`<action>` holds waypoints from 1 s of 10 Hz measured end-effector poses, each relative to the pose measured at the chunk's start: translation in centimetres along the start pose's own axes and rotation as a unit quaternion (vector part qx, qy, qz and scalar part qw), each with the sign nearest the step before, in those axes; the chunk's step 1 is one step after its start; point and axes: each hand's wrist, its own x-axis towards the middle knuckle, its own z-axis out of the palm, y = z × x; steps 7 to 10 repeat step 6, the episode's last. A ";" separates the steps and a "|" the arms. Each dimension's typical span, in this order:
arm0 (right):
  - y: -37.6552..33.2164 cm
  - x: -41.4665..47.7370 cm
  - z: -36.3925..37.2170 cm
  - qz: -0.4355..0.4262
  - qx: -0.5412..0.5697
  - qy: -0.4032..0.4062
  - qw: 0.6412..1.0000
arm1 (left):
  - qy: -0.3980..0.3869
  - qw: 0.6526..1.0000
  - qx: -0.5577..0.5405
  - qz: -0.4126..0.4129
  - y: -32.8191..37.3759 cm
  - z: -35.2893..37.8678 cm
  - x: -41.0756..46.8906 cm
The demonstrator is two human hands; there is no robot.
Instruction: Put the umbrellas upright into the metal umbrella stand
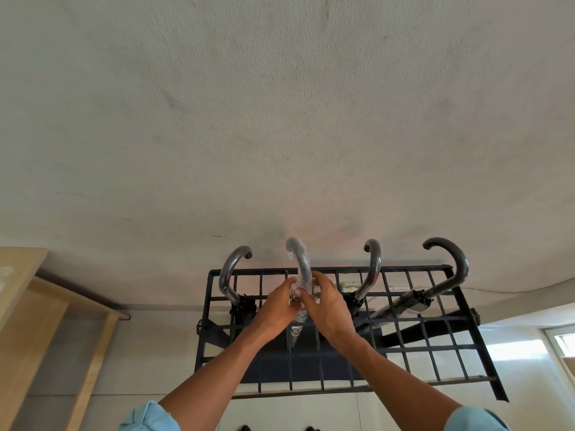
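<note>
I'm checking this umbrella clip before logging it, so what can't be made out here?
Head view only:
- Lower end of the plastic-wrapped curved-handle umbrella: hidden by the left hand, the right hand and the black metal grid stand.
- Stand's feet: cut off behind the forearms.
- Wrapped handle: motion-blurred.

Hidden behind the left hand (278, 309) and right hand (323, 301): the middle of the plastic-wrapped umbrella (300, 262), its grip on the shaft impossible to judge. Lost among the bars of the metal umbrella stand (404, 346): the lower ends of all umbrellas. Blurred: the wrapped handle's tip. Cut off by the bottom edge: both light blue sleeves (149, 416) and two dark shapes between them, too small to name.
</note>
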 end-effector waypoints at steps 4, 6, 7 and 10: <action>0.2 -2.7 -2.5 -0.015 -0.031 -0.047 0.998 | 0.065 0.997 0.022 -0.034 1.1 0.7 -3.8; 0.2 -5.4 -4.6 -0.036 -0.050 -0.070 0.996 | 0.101 0.992 0.038 -0.059 2.3 1.8 -7.7; 0.2 -5.4 -4.6 -0.036 -0.050 -0.070 0.996 | 0.101 0.992 0.038 -0.059 2.3 1.8 -7.7; 0.2 -5.4 -4.6 -0.036 -0.050 -0.070 0.996 | 0.101 0.992 0.038 -0.059 2.3 1.8 -7.7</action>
